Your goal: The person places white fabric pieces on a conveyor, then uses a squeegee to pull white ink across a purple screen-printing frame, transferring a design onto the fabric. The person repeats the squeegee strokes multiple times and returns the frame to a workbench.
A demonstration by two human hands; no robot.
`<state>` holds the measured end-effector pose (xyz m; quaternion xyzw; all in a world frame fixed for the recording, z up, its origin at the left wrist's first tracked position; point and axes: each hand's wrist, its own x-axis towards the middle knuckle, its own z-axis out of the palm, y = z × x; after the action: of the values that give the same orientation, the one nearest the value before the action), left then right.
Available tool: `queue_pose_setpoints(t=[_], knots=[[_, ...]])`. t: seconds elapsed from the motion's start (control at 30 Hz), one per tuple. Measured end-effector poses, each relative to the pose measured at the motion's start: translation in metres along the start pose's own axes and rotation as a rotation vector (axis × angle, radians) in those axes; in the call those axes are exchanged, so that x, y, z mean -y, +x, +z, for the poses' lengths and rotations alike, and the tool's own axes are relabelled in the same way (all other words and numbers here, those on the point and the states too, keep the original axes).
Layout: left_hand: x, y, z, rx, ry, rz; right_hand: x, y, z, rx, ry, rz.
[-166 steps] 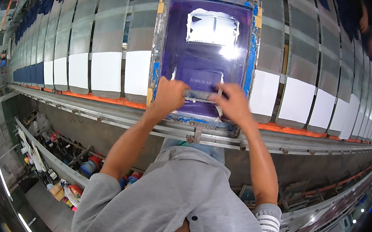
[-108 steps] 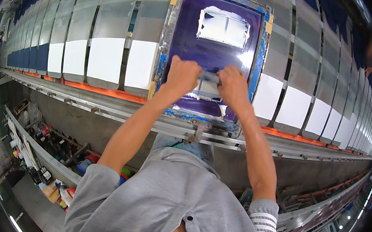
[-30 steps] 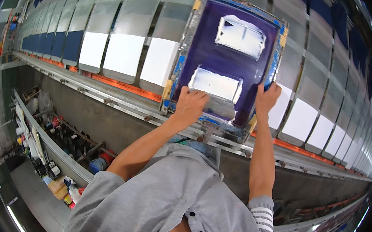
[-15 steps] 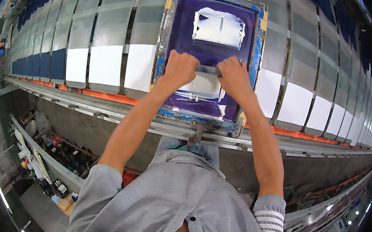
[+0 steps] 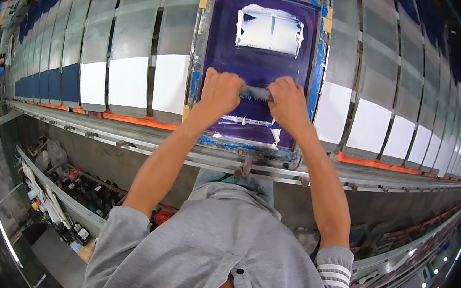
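Note:
A printing screen (image 5: pixel 322 47) with a worn metal frame, blue-taped edges and purple mesh lies in front of me. Across its lower half sits a dark-handled squeegee (image 5: pixel 256 93), gripped at one end by my left hand (image 5: pixel 222 92) and at the other by my right hand (image 5: pixel 288 101). Both fists are closed around the bar. White ink (image 5: pixel 272 32) covers a rectangular patch on the far part of the mesh. Nearer to me, a line of white ink (image 5: pixel 246 121) and smears run across the mesh. The squeegee's blade is largely hidden.
Long grey printing boards stand in a row on both sides, carrying white fabric pieces (image 5: pixel 128 81) and navy ones (image 5: pixel 70 81). A metal rail (image 5: pixel 157 156) with bolts runs along the near edge. Bottles and clutter (image 5: pixel 89 194) lie low at the left.
Both hands have moved the squeegee slightly toward me. The white patch just below it now shows purple mesh. The far white patch looks much the same.

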<state>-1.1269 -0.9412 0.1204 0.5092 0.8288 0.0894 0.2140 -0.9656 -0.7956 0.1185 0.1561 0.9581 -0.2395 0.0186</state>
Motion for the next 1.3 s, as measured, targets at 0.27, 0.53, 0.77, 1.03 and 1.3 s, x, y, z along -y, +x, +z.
queue_pose_setpoints(t=[0.27,0.53,0.77,1.03,1.3], knots=[[-0.009,-0.042,0.002,0.070,0.011,-0.011,0.021,-0.033,0.006,0.065,-0.004,-0.007],[-0.006,-0.028,0.012,-0.056,-0.038,0.005,0.008,-0.023,0.013,-0.063,0.054,-0.033],[-0.013,-0.051,0.009,0.186,0.051,-0.067,0.009,-0.059,-0.010,0.112,0.539,0.202],[-0.008,-0.037,0.021,-0.192,-0.022,0.048,-0.084,-0.040,0.028,-0.436,-0.031,0.589],[-0.022,-0.125,0.046,-0.319,-0.066,0.086,-0.077,-0.032,0.032,-0.547,-0.002,0.557]])
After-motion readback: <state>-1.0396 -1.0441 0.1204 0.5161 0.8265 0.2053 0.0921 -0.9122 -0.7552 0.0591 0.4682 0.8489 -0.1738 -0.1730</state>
